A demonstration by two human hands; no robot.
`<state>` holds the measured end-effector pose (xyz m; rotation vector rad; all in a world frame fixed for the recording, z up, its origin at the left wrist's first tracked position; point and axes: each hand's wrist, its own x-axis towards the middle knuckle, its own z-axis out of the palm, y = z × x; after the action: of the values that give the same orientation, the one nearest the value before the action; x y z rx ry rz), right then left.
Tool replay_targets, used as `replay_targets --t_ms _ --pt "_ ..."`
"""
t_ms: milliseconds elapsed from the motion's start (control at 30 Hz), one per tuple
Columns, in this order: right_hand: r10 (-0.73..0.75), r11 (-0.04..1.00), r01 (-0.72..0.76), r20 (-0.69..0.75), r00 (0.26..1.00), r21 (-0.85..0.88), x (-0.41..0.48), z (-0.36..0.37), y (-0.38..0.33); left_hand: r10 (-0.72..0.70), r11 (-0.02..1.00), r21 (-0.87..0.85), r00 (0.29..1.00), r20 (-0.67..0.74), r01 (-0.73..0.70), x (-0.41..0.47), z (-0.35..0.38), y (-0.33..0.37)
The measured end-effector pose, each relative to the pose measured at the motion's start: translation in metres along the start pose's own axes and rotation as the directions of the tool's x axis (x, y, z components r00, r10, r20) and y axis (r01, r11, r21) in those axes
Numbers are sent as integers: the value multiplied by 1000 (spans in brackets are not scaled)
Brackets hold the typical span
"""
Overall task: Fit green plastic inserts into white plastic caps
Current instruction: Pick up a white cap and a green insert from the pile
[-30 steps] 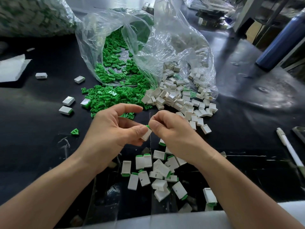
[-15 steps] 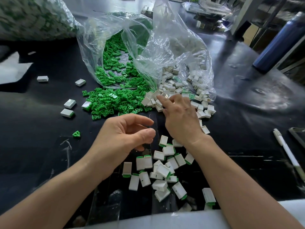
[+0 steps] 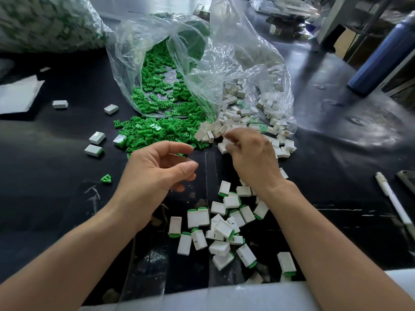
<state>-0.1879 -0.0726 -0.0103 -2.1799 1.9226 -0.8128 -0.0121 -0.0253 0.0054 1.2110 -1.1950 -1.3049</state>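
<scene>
A glossy black table [image 3: 336, 153] reflects pale light.

You had nothing legible before you; the small dark marks on the white caps [image 3: 198, 242] were too tiny to read.

Green inserts [image 3: 157, 131] spill in a heap from a clear bag [image 3: 122, 70]. Empty white caps [image 3: 235, 117] lie heaped just right of them. Fitted caps [image 3: 224, 227], green ends showing, lie scattered nearer.
</scene>
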Motion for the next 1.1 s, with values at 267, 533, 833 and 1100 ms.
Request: replay_targets --t_ms 267,533,833,1100 --pt "0 791 -117 190 982 601 -15 -6 -24 16 998 62 999 -28 -14 3 -2 -3" --pt "-53 797 -84 208 977 598 -20 -2 -34 47 992 114 999 -25 -44 4 0 -4" --pt "-308 949 312 337 890 42 -11 10 -35 16 985 -163 972 -235 -55 13 -5 -1" --pt "-315 932 352 279 907 -92 -12 7 -26 17 984 -170 976 -217 -55 12 -5 -1"
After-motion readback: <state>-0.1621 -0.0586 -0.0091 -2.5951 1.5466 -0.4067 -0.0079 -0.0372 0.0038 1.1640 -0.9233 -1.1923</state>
